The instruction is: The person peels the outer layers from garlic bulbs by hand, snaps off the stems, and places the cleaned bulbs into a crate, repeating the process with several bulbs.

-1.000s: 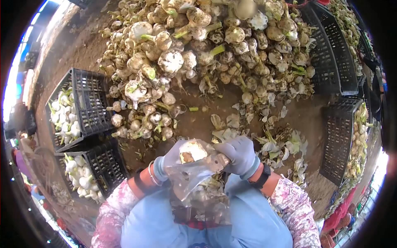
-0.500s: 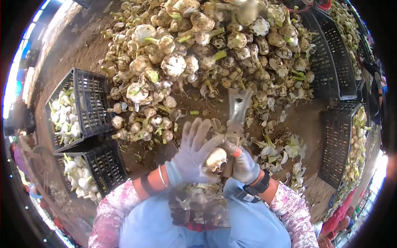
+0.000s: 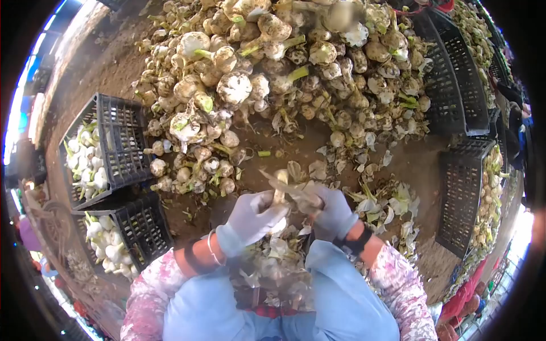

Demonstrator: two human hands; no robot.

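Note:
My left hand (image 3: 250, 220), in a pale glove, is closed around a garlic bulb (image 3: 278, 227). White skin shows below my thumb, and the stalk end (image 3: 281, 181) sticks up past my fingers. The gloved right hand (image 3: 334, 211) grips a flat-bladed knife (image 3: 291, 190), turned nearly edge-on and smeared by motion. Its blade lies across the stalk just above my left fingers. My right fingers hide the handle. Below both hands, papery garlic peelings (image 3: 276, 256) are heaped between my knees.
A large pile of dirty garlic bulbs (image 3: 227, 85) spreads over the soil ahead. At left stand two black crates (image 3: 122, 136) holding cleaner white bulbs. More black crates (image 3: 463, 199) line the right side. Leafy trimmings (image 3: 392, 204) lie beyond my right hand.
My left hand has gone from spread fingers to a closed grip on the bulb and shifted slightly left. The knife has swung from pointing away to lying leftward across the stalk.

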